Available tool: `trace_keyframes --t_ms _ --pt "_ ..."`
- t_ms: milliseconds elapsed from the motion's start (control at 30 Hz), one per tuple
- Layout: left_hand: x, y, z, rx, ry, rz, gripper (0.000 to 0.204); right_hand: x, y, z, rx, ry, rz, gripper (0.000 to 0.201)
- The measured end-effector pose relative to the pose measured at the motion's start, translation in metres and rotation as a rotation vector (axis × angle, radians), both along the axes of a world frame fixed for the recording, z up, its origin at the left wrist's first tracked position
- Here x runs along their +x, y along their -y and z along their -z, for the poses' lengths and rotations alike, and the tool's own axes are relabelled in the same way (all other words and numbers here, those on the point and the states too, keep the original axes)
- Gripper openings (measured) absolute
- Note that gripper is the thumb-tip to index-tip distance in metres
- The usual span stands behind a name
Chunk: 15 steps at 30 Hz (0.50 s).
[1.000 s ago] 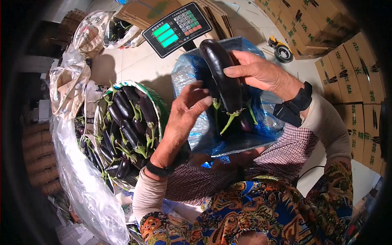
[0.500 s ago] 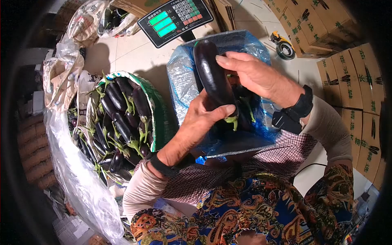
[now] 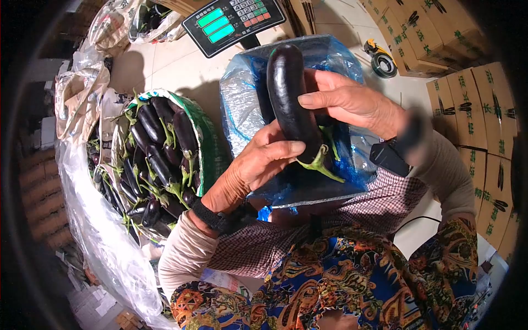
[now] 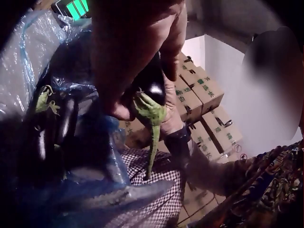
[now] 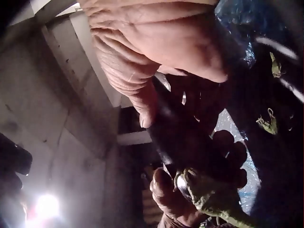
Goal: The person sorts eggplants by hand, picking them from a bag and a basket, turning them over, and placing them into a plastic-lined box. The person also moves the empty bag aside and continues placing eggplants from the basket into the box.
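Note:
A large dark eggplant (image 3: 287, 91) is held in both hands above a box lined with blue plastic (image 3: 236, 104). My left hand (image 3: 264, 157) grips its lower part near the stem, thumb across the front. Higher up, my right hand (image 3: 349, 102) pinches its side, thumb in front and fingers behind. The green stem (image 3: 324, 165) points down and to the right; the left wrist view shows the stem (image 4: 153, 123) below my left hand (image 4: 137, 47). More eggplants (image 4: 66, 123) lie inside the lined box. In the right wrist view, my right hand's thumb (image 5: 145, 107) rests on the eggplant (image 5: 180, 128).
A green-edged sack (image 3: 206, 143) full of eggplants (image 3: 159, 165) stands left of the box. Behind the box is a scale display (image 3: 234, 22). A tape dispenser (image 3: 380, 59) lies on the floor, with printed cartons (image 3: 462, 110) stacked at the right and clear plastic sheeting (image 3: 102, 242) at the left.
My left hand, earlier apart from the eggplant with fingers spread, has come to grip its lower part. The eggplant's stem has swung to the right. My right hand stays on the eggplant.

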<state>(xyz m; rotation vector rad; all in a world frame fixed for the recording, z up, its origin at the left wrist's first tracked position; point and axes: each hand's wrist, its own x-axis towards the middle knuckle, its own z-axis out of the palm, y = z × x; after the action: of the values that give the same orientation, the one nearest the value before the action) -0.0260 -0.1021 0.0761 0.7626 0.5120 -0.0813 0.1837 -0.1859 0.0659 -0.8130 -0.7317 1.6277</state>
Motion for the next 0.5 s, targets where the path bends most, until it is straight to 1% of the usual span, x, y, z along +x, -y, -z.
trace_keyframes --t_ms 67,133,167,233,333,400,433,467,500 --pt "0.001 0.005 -0.005 0.059 -0.035 -0.048 0.053 -0.002 0.002 0.003 -0.027 0.054 0.036 0.051" --pt "0.001 0.008 -0.006 0.11 -0.048 -0.087 0.054 -0.004 0.003 0.005 -0.113 0.062 0.038 0.053" --pt "0.001 0.01 -0.002 0.169 -0.053 -0.117 0.054 -0.005 0.003 0.005 -0.155 0.065 0.039 0.054" --pt "0.0 0.014 0.01 0.283 -0.062 -0.172 0.055 -0.012 0.004 0.002 -0.179 0.154 0.038 0.056" --pt "-0.004 0.014 0.017 0.668 -0.135 -0.043 0.061 -0.02 0.005 0.001 -0.257 0.288 0.055 0.06" --pt "-0.008 0.012 0.023 0.776 -0.112 0.03 0.063 -0.017 0.005 0.001 -0.31 0.336 0.036 0.061" --pt "-0.01 0.011 0.026 0.829 -0.1 0.067 0.063 -0.012 0.005 0.012 -0.334 0.351 0.019 0.055" --pt "-0.013 0.009 0.028 0.879 -0.089 0.1 0.064 -0.007 0.005 0.02 -0.341 0.387 0.055 0.057" --pt "-0.013 0.005 0.012 0.88 -0.15 0.222 0.059 0.002 0.004 0.026 -0.367 0.453 0.019 0.058"
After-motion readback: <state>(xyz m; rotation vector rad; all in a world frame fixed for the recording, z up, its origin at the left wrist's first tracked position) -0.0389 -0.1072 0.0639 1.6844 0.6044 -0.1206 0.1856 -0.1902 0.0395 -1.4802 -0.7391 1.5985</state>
